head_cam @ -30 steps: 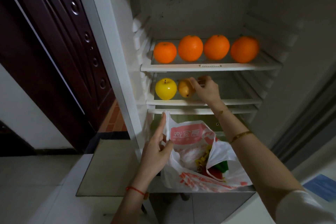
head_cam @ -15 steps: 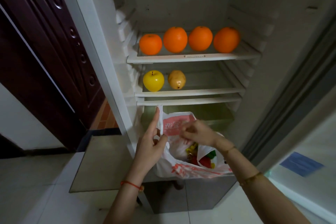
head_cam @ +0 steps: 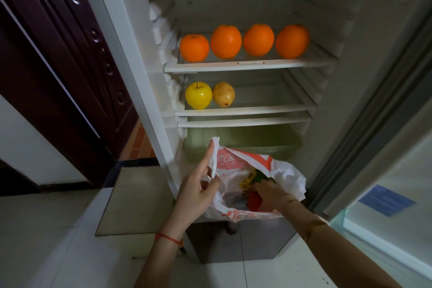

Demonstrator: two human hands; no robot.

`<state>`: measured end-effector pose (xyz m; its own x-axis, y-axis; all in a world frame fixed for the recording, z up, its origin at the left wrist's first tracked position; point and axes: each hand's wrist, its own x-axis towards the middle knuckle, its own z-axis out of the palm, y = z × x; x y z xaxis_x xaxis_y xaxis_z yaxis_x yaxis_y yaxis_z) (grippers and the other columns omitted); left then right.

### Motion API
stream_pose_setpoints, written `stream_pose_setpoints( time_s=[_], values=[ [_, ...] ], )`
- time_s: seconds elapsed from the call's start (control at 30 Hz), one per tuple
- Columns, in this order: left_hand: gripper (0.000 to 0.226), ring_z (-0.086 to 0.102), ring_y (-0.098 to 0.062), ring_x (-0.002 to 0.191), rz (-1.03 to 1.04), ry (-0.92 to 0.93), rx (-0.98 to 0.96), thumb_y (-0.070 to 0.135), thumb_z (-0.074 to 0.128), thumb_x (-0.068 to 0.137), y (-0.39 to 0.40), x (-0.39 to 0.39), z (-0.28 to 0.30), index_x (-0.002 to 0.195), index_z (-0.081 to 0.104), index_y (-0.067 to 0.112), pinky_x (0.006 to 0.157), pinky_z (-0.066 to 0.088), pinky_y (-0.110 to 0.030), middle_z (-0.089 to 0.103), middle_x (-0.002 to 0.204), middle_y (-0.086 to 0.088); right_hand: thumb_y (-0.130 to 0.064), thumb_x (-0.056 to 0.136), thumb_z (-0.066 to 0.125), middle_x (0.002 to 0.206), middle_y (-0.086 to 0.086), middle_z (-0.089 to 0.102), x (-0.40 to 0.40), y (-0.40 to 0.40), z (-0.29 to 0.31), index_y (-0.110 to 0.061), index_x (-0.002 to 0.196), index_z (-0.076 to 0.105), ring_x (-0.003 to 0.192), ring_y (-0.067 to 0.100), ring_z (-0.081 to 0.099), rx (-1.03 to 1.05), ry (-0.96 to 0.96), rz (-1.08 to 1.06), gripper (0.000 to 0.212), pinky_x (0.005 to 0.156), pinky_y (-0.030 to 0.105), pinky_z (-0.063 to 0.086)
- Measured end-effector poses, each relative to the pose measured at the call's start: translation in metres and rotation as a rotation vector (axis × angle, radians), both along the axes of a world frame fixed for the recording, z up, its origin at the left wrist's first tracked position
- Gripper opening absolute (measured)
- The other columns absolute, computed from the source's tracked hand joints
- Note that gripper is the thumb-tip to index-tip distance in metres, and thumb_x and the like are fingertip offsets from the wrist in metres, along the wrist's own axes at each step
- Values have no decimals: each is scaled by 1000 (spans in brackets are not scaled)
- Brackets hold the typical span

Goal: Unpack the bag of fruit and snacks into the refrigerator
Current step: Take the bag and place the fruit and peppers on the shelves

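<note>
Your left hand (head_cam: 198,190) pinches bag (head_cam: 287,174) handle, frame centre-bottom, at fridge (head_cam: 364,58) lower lip. Right hand (head_cam: 271,192) inside bag mouth; grip hidden, cannot tell. Middle shelf (head_cam: 245,112): apple (head_cam: 198,95), pear (head_cam: 223,94) left; right side free.

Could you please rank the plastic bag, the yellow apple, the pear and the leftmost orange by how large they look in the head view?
1. Plastic bag, clearly largest, though also nearest the camera.
2. Leftmost orange and yellow apple: too alike to rank.
3. Pear, smallest.
</note>
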<state>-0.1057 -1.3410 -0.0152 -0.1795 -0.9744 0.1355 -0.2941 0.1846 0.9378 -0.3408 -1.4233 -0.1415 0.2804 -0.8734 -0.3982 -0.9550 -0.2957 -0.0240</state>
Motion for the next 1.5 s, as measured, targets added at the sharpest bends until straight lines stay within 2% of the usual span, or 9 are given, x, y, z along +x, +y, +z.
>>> stream_pose_setpoints(
  time_s=[0.17,0.3,0.4,0.5,0.73,0.87,1.07,1.3,1.5],
  values=[
    [78,35,-3,47,-11,-17,20,5,54,98,3,-3,3,153,13,43,47,33,-15,53,53,24,-64,81,58,128,13,56,0,9,-19,-14,132,52,117,33,54,-171,52,78,71,109,44,40],
    [79,36,-3,48,-12,-13,23,0,51,98,2,-5,4,154,13,40,48,33,-16,54,56,26,-70,47,80,92,8,71,-8,6,-45,-17,101,71,80,27,69,-259,60,117,76,79,42,59],
    [80,37,-3,49,-11,-11,25,0,51,97,-2,-5,2,153,13,43,49,34,-17,51,56,24,-67,65,72,115,9,65,-7,9,-30,-16,120,62,105,30,63,-226,8,148,75,100,44,48],
    [79,37,-3,48,-12,-8,1,1,51,98,-5,-4,3,153,13,44,48,33,-16,51,54,23,-67,66,71,131,2,55,-2,7,-2,-19,132,45,121,25,53,-140,-190,-18,86,109,39,38],
    [83,36,-5,45,65,-67,-48,5,53,96,-22,1,0,152,12,50,45,35,-21,43,51,14,-26,64,90,117,-5,59,1,-6,102,-21,123,49,99,6,60,-132,-956,-253,73,79,20,53],
    [86,54,-43,65,58,-6,-25,2,52,95,-32,-2,3,149,14,57,61,53,-55,70,93,-2,-28,69,87,117,-6,59,6,-19,156,-21,128,50,103,9,61,-332,-1235,-378,70,84,22,53],
    [87,64,-23,113,55,41,-25,4,51,97,-40,-4,5,145,12,64,85,59,-48,48,149,1,-28,73,84,123,1,56,24,-68,189,-12,133,44,107,12,56,-563,-1226,-428,74,81,9,43],
    [85,53,-27,130,42,88,-11,6,52,98,-47,-3,1,145,13,65,96,55,-48,41,154,-2,-24,71,85,134,14,55,34,-116,186,-6,133,42,121,28,56,-555,-1159,-569,78,99,34,48],
    [83,58,-33,122,46,102,6,8,53,98,-47,-2,2,143,14,67,91,58,-42,47,149,-8,-21,72,85,136,14,53,34,-122,173,-6,134,39,124,30,54,-485,-1134,-593,79,97,31,45]
  ],
)
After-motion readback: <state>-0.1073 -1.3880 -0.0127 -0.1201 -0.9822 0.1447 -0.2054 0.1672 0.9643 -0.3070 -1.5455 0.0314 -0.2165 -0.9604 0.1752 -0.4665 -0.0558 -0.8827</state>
